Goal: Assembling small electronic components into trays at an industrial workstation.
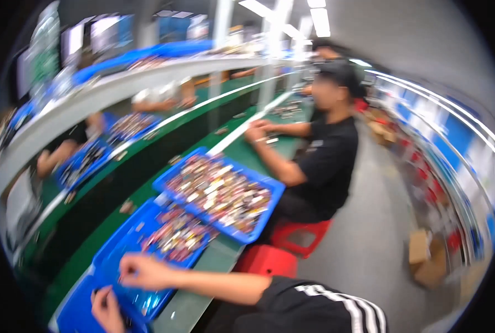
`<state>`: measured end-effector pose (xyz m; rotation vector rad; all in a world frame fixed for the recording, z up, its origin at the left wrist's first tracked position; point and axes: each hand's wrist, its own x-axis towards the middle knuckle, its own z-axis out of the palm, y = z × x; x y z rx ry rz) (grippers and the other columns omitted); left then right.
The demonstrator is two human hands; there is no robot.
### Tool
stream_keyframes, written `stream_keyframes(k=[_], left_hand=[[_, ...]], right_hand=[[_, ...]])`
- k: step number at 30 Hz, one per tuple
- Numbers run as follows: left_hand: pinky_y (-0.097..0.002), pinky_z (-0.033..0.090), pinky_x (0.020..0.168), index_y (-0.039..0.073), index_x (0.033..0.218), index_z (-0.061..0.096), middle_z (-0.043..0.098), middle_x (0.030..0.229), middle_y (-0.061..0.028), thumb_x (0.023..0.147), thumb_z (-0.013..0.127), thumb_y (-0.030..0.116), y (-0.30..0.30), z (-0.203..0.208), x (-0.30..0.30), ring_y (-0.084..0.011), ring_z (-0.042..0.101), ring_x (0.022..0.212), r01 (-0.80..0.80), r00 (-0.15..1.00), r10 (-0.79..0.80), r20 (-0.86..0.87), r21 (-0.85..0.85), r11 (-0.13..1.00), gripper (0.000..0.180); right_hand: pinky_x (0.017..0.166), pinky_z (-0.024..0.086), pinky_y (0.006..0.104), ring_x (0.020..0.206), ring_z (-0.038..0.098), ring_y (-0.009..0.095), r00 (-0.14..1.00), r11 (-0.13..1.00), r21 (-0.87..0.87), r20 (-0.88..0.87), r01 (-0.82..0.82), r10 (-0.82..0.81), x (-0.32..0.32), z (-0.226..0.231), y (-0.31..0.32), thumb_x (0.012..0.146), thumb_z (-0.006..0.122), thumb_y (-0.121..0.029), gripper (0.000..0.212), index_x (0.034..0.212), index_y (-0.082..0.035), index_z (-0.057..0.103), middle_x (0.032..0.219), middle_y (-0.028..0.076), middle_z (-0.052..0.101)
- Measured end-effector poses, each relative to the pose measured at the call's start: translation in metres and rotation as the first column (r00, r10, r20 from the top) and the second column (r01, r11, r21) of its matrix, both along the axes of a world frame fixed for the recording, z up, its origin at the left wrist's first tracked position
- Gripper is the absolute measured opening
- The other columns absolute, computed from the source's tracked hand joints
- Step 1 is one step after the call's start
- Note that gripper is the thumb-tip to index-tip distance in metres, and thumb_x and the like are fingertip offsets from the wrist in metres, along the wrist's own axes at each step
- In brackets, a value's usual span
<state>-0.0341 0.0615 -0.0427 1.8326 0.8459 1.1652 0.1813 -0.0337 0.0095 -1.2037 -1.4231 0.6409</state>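
My right hand (147, 272) is over a blue tray (106, 258), its fingers curled into a pinch. Close below it, my left hand (107, 311) is above another blue tray (72, 311), fingers bent together. Blur hides whatever small thing either hand may hold. A heap of small metallic and reddish parts (178, 236) lies in the far end of the tray under my right hand. Overlapping that end, a third blue tray (261, 222) is filled with similar small shiny parts (219, 188).
A co-worker in black (330, 150) sits ahead on the right; a red stool (264, 261) stands nearer. Across the green conveyor belt (131, 194), other people's hands work near blue trays (81, 172). A white shelf (120, 83) runs above. Cardboard boxes (430, 266) are on the floor at right.
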Motion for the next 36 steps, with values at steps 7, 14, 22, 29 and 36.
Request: stream_keyframes(k=[7, 14, 22, 29, 36], left_hand=[[-0.0231, 0.048, 0.071, 0.006, 0.1, 0.073, 0.055, 0.104, -0.0069, 0.076, 0.074, 0.002, -0.038, 0.046, 0.036, -0.0124, 0.058, 0.084, 0.176, 0.981, -0.178, -0.071, -0.045, 0.983, 0.024], [-0.022, 0.047, 0.066, 0.007, 0.105, 0.072, 0.054, 0.105, -0.0056, 0.074, 0.079, 0.007, -0.047, 0.056, 0.029, -0.0093, 0.053, 0.078, 0.246, 0.969, -0.248, -0.021, -0.055, 0.968, 0.032], [-0.0206, 0.045, 0.06, 0.002, 0.089, 0.071, 0.055, 0.104, -0.0058, 0.076, 0.078, 0.01, -0.047, 0.049, 0.032, -0.0071, 0.054, 0.072, 0.243, 0.964, -0.258, -0.068, -0.175, 0.954, 0.017], [-0.0299, 0.048, 0.063, 0.009, 0.092, 0.071, 0.055, 0.099, -0.009, 0.078, 0.075, 0.019, -0.043, 0.037, 0.032, -0.0183, 0.058, 0.074, 0.192, 0.96, -0.218, -0.177, -0.152, 0.97, 0.017], [-0.0283, 0.046, 0.064, 0.006, 0.085, 0.073, 0.056, 0.098, -0.0084, 0.073, 0.08, 0.014, -0.045, 0.039, 0.036, -0.0177, 0.057, 0.085, 0.182, 0.968, -0.165, -0.19, 0.079, 0.98, 0.016]], right_hand=[[0.086, 0.051, 0.0346, 0.105, 0.063, 0.024, 0.518, 0.899, -0.189, -0.854, -0.395, 0.048, 0.03, 0.013, -0.035, 0.099, 0.053, -0.022, 0.02, 0.112, -0.006, 0.054, 0.115, 0.016, 0.063], [0.093, 0.047, 0.0361, 0.107, 0.06, 0.02, 0.506, 0.899, -0.194, -0.862, -0.392, 0.035, -0.005, 0.0, -0.035, 0.097, 0.057, -0.016, 0.01, 0.103, -0.008, 0.055, 0.113, 0.011, 0.063], [0.086, 0.048, 0.0289, 0.097, 0.059, 0.012, 0.74, 0.914, -0.316, -0.672, -0.257, -0.024, -0.015, -0.001, -0.035, 0.095, 0.06, -0.013, 0.009, 0.101, -0.008, 0.057, 0.109, 0.006, 0.064], [0.083, 0.047, 0.027, 0.096, 0.059, 0.011, 0.612, 0.933, -0.265, -0.788, -0.241, -0.066, -0.008, 0.003, -0.037, 0.094, 0.061, -0.013, 0.009, 0.1, -0.008, 0.057, 0.106, 0.005, 0.064], [0.076, 0.047, 0.0264, 0.09, 0.058, 0.01, 0.812, 0.969, -0.243, -0.573, -0.044, -0.108, 0.002, 0.007, -0.038, 0.09, 0.066, -0.01, 0.011, 0.095, -0.005, 0.058, 0.1, 0.002, 0.062]])
